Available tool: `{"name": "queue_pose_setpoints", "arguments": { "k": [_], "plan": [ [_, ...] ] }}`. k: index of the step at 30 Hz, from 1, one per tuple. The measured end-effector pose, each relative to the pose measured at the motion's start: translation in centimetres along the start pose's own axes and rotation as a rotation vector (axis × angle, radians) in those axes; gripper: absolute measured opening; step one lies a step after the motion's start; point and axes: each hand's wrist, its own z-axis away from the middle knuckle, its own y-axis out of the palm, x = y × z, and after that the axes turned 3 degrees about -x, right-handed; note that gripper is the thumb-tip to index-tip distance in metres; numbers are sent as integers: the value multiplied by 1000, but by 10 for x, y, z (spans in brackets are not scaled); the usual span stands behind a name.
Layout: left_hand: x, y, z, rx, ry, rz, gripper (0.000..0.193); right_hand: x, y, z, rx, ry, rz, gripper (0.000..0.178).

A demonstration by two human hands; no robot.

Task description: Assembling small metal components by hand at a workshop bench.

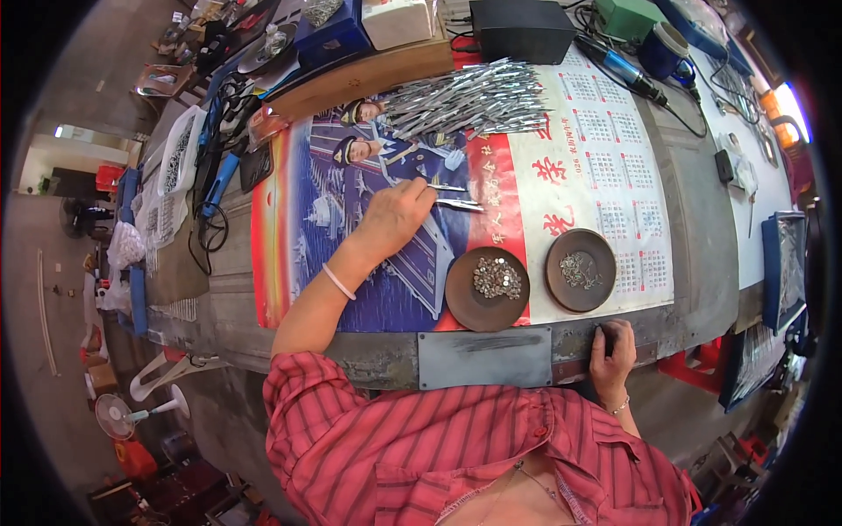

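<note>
At the table's near edge [491,358], the right hand [612,349] braces, its grip curled on the rim at 5 o'clock. Beyond, two brown dishes [487,289] keep small parts handy; the left hand [393,217] pinches a metal strip [449,188], with the strip pile [469,98] at 12 o'clock.

A large glossy poster calendar [491,175] lies flat across the workbench, its left part blue with a red-orange edge and a printed picture, its right part white with red characters and small grey month grids. At the bench's far edge stand a dark blue cardboard box [331,35] and, just to its right, a white rectangular packet [396,19]. On the left side of the bench lies a clear plastic bag of small metal parts [180,153].
</note>
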Motion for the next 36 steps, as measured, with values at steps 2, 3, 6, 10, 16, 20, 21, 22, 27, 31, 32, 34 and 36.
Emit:
{"name": "queue_pose_setpoints", "arguments": {
  "k": [2,3,6,10,16,20,21,22,27,31,32,34,36],
  "plan": [
    [0,-6,-6,-21,-32,99,16,0,-1,1,-6,10,5,10],
    [0,-13,-9,-40,-71,189,18,0,-1,1,-1,15,-1,9],
    [26,-1,-27,-180,-146,173,22,1,-2,1,-4,4,5,9],
    [64,18,-52,-215,-269,94,16,1,-2,1,-12,-19,8,9],
    [88,39,-53,-202,-288,93,15,1,0,2,-11,1,10,11],
    [89,42,-54,-216,-269,139,19,1,-2,1,0,-17,20,12],
    [89,40,-54,-212,-270,138,19,1,-2,0,3,-14,18,12],
    [88,38,-54,-184,-264,115,18,0,-2,0,4,-21,24,12],
    [79,26,-45,-175,-218,89,19,0,0,0,1,-7,11,12],
    [49,13,-30,-133,-131,115,16,1,-2,0,10,-1,15,11],
    [41,12,-26,-101,-118,126,15,0,-2,0,13,-8,19,11],
    [29,7,-21,-45,-110,219,12,0,-2,0,12,-10,12,11],
    [23,2,-22,-37,-110,279,12,0,-2,-1,8,-11,10,11]
  ]
}}
